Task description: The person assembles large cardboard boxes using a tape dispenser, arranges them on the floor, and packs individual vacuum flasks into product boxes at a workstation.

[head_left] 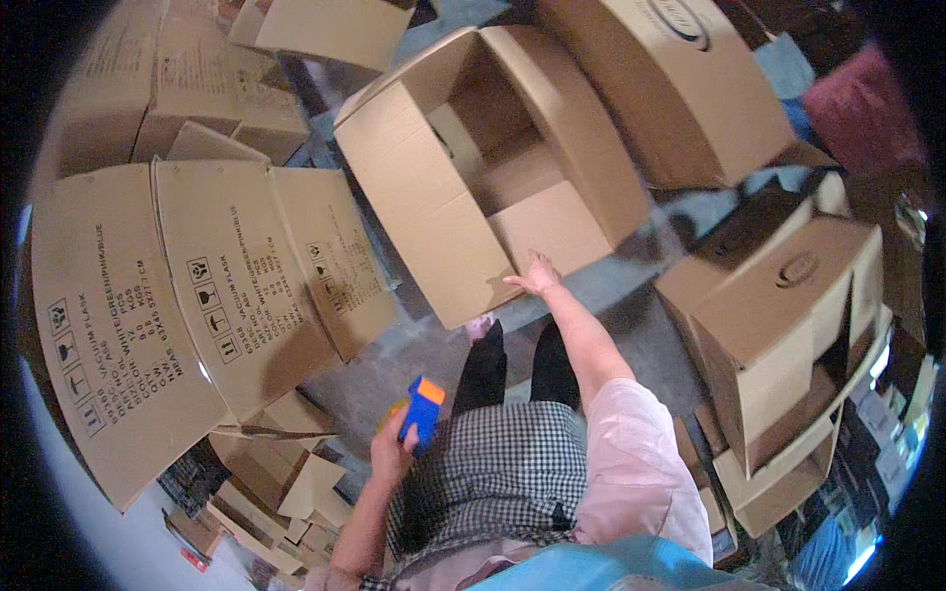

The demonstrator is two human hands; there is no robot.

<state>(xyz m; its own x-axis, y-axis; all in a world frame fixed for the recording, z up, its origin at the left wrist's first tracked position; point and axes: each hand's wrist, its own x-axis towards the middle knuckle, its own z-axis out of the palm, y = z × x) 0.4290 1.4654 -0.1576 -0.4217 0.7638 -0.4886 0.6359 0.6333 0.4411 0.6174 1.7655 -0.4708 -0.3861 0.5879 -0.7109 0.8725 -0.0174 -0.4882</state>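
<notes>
In front of me stands an open cardboard box [409,212] with its flaps folded outward. My right hand [535,277] reaches out to the near flap [552,231], fingers spread and resting at its edge. Down by my left side, my left hand [396,443] is closed around what looks like a tape dispenser [422,414], blue with an orange part. Something yellow shows beside those fingers. Part of the open box's inside lies in shadow.
Large printed cartons [236,266] line my left side. A closed carton [680,89] stands beyond the open box, and more boxes [788,286] are stacked at the right. Flattened and opened cardboard [286,483] lies at the lower left. A red bundle [862,108] sits at the far right.
</notes>
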